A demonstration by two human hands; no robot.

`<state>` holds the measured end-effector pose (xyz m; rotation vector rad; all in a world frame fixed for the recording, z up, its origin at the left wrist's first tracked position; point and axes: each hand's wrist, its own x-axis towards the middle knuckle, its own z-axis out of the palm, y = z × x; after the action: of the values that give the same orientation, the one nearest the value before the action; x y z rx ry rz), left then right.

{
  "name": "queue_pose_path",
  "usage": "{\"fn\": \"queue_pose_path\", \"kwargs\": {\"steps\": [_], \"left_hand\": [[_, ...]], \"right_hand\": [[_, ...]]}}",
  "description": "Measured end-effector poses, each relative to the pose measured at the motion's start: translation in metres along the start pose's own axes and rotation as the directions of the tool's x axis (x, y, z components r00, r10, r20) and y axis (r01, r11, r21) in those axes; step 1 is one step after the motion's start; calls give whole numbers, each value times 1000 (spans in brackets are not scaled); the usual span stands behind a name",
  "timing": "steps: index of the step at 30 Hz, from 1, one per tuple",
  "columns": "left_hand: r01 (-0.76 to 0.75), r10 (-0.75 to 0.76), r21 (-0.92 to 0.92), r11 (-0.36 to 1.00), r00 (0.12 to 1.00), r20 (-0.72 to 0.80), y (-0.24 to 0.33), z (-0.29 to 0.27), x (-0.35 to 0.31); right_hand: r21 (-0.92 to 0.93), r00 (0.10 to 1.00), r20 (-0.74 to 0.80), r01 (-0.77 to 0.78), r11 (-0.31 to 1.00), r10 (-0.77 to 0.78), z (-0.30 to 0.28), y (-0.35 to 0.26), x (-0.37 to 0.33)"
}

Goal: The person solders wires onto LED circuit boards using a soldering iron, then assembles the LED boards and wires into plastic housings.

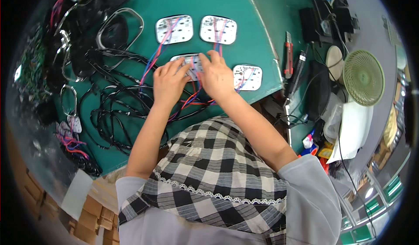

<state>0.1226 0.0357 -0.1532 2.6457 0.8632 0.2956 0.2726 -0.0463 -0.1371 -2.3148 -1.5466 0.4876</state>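
Observation:
A white rounded circuit board (pixel 195 63) with red and blue wires lies between my hands on the green mat. My left hand (pixel 169 81) has its fingers bent over the board's left side. My right hand (pixel 217 75) grips the right side, its fingers at the top edge; the palms hide part of the board. Similar white boards lie close by: one at the upper left (pixel 174 29), one at the upper right (pixel 218 30), and a smaller-looking one (pixel 247 77) beside my right wrist. Red, blue and pink wires (pixel 150 66) run from them toward the left.
Black cables (pixel 115 114) lie tangled left of my arms, near chrome-rimmed black housings (pixel 114 31). A red utility knife (pixel 288 55) and a black pen-like tool (pixel 298 70) lie at the right. Beyond them stands a green fan (pixel 363 77). Cardboard boxes (pixel 91 219) are at lower left.

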Motion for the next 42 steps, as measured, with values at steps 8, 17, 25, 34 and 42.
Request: {"fn": "queue_pose_path", "kwargs": {"steps": [8,17,25,34,42], "left_hand": [[23,-29,83,996,997,77,26,6,13],[167,-173,75,983,982,77,50,16,35],[-130,137,-87,988,987,81,140,35,49],[-298,279,89,951,944,174,159,136,40],[-412,409,154,898,911,54,144,187,22]], "right_hand": [[974,487,-224,70,217,844,-126,224,0],[934,563,-258,354,54,785,-202,375,93],[823,392,-561,360,440,729,-212,358,63],[584,234,-811,365,725,536,-130,286,-22],[796,525,-600,468,385,604,-16,291,-50]]}}
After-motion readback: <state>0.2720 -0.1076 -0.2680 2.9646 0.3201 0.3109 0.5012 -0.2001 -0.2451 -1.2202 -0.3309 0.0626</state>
